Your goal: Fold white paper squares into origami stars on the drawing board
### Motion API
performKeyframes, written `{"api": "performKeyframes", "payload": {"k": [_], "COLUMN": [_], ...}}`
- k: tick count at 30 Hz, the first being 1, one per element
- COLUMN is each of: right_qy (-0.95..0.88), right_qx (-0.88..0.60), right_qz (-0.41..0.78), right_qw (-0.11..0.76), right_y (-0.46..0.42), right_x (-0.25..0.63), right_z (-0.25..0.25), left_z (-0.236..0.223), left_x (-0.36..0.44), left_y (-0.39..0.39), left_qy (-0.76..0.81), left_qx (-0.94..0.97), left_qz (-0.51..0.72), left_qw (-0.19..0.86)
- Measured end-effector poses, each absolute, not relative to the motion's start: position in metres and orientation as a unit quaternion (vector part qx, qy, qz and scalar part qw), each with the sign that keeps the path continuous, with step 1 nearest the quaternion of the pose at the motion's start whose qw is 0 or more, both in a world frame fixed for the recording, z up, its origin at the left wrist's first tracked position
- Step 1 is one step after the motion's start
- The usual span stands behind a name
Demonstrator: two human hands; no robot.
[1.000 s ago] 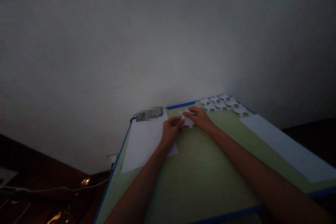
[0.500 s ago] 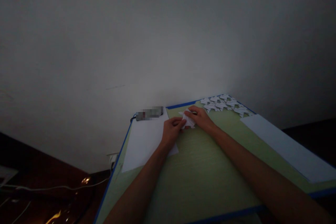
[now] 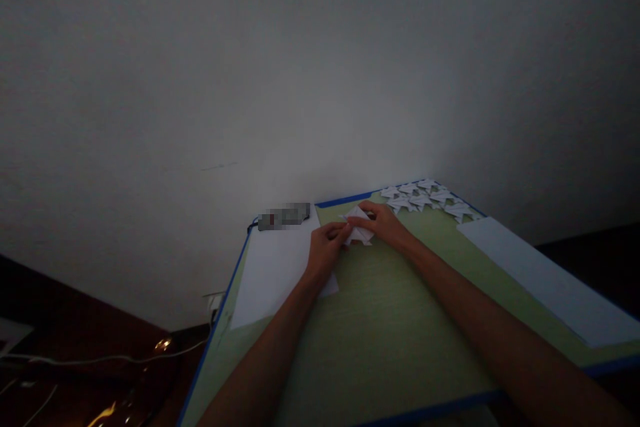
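Note:
A small white folded paper figure with pointed corners is between my two hands, over the far middle of the green table. My left hand pinches its left side between thumb and fingers. From the right, my right hand grips its upper part, with the thumb reaching across the paper towards the left fingertips. Parts of the figure are hidden behind my fingers. Several similar folded paper figures lie in rows at the far right corner.
White paper sheets lie at the left, partly under my left forearm. On their far end sits a dark, pixelated object. A long white paper strip runs along the right edge. Behind the table rises a grey wall; a white cable hangs at left.
My right thumb has slid left across the folded paper towards my left fingertips, and more of the paper's upper part shows. Both hands stay in nearly the same place.

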State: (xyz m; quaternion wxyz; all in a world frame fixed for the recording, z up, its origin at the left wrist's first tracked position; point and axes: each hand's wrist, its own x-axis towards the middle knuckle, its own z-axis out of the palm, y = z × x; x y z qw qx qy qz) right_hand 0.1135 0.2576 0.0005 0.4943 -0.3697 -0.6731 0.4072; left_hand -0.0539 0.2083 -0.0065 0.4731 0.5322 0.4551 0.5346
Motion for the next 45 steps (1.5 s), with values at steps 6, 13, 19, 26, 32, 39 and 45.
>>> {"api": "performKeyframes", "payload": {"k": [6,13,19,26,32,39,45], "right_qy": [-0.642,-0.631,-0.661,-0.699,-0.729,-0.732,-0.704], "right_qx": [-0.355,-0.345,-0.347,-0.346,-0.352,-0.355,-0.360], "right_qz": [0.465,0.499,0.480,0.430,0.376,0.373,0.401], "right_qw": [0.496,0.483,0.461,0.455,0.451,0.445,0.463], "right_y": [0.255,0.260,0.261,0.262,0.262,0.264,0.261], "right_x": [0.115,0.117,0.119,0.119,0.117,0.115,0.111], "right_z": [0.002,-0.002,-0.003,-0.005,-0.008,-0.009,-0.009], "left_z": [-0.006,-0.005,-0.005,-0.005,-0.005,-0.005,-0.007], "left_x": [-0.054,-0.053,-0.053,-0.054,-0.054,-0.054,-0.054], "left_y": [0.209,0.208,0.207,0.208,0.209,0.208,0.209], "left_qy": [0.444,0.447,0.456,0.459,0.453,0.446,0.437], "left_qx": [0.549,0.544,0.543,0.554,0.550,0.548,0.547], "left_qz": [0.542,0.551,0.547,0.538,0.543,0.547,0.553], "left_qw": [0.456,0.448,0.444,0.439,0.445,0.449,0.452]}}
